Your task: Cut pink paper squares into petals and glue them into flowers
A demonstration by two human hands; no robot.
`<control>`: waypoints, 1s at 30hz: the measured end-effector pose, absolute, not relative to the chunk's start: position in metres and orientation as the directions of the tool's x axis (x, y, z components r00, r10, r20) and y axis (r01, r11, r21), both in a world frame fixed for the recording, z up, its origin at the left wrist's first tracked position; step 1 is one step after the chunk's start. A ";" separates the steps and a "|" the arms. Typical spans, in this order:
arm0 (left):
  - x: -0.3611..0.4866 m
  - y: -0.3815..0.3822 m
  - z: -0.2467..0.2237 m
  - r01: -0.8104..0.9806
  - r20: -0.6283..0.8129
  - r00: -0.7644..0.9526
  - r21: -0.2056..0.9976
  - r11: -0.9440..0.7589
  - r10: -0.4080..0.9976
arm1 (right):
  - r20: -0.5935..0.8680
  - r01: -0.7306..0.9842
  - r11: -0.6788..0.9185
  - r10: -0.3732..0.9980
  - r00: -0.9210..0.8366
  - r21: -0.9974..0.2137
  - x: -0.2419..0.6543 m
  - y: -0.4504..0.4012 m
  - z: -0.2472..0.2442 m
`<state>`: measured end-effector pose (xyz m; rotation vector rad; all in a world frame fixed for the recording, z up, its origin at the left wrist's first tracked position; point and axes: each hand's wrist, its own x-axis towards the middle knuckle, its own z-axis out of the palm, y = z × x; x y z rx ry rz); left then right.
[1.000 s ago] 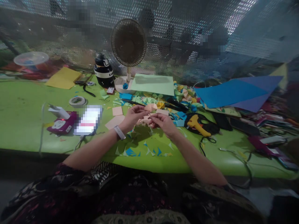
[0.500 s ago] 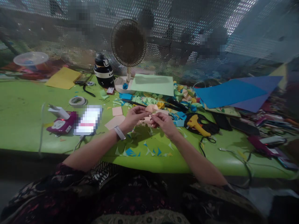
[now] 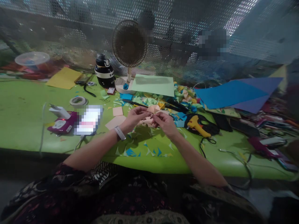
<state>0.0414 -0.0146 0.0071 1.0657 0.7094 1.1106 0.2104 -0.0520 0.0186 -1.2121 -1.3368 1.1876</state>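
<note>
- Head view: the left hand [image 3: 134, 119] and the right hand [image 3: 167, 123] meet over the middle of the shiny green worktop [image 3: 161, 166].
- The left grip is pinching, by the look of it, a curved piece of peach paper [image 3: 153, 108], which pokes out past the fingertips.
- The right grip is pressed together too, and looks to pinch the near edge of that same paper. The spot is too small to be sure.
- What just changed is little: the right fingertips have slid a bit to the right and up, and the curved paper has gone along with them. So the small finger work goes on, and the paper stays up in the hands.
- Near the left hand lie a flat peach paper square [image 3: 117, 111] and a bigger peach paper sheet [image 3: 115, 123].
- Just right of the right hand is a yellow glue gun [image 3: 195, 123] on a round black holder [image 3: 214, 125].
- Blue paper scraps [image 3: 131, 152] lie in front, close to the worktop's edge.
</note>
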 end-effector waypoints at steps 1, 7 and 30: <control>0.042 -0.015 0.007 -0.359 0.057 0.325 0.931 0.068 0.944 | 0.041 0.090 0.047 0.997 -0.067 -0.995 0.210 -0.052 0.018; 0.042 -0.015 0.011 -0.377 0.084 0.265 0.926 0.023 0.961 | 0.115 0.170 0.128 0.990 -0.083 -0.977 0.212 -0.053 0.017; 0.034 -0.013 0.015 -0.262 0.309 0.333 0.938 -0.227 0.891 | 0.303 0.273 0.302 0.952 -0.037 -0.914 0.215 -0.054 0.009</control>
